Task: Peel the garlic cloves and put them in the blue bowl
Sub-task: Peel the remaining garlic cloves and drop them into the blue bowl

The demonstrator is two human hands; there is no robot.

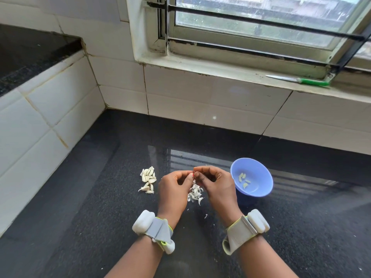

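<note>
Left hand (pixel 174 186) and right hand (pixel 215 182) meet fingertip to fingertip above the worktop (pixel 100 197), each grip pinched on something small, probably a garlic clove, mostly hidden. Peel scraps (pixel 195 194) lie directly below. Unpeeled cloves (pixel 148 179) at 9 o'clock; blue bowl (pixel 259 173) with peeled cloves (pixel 244 180) at 3 o'clock.

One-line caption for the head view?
Both hands, left hand and right hand, peel garlic over a peel pile beside the blue bowl.
</note>
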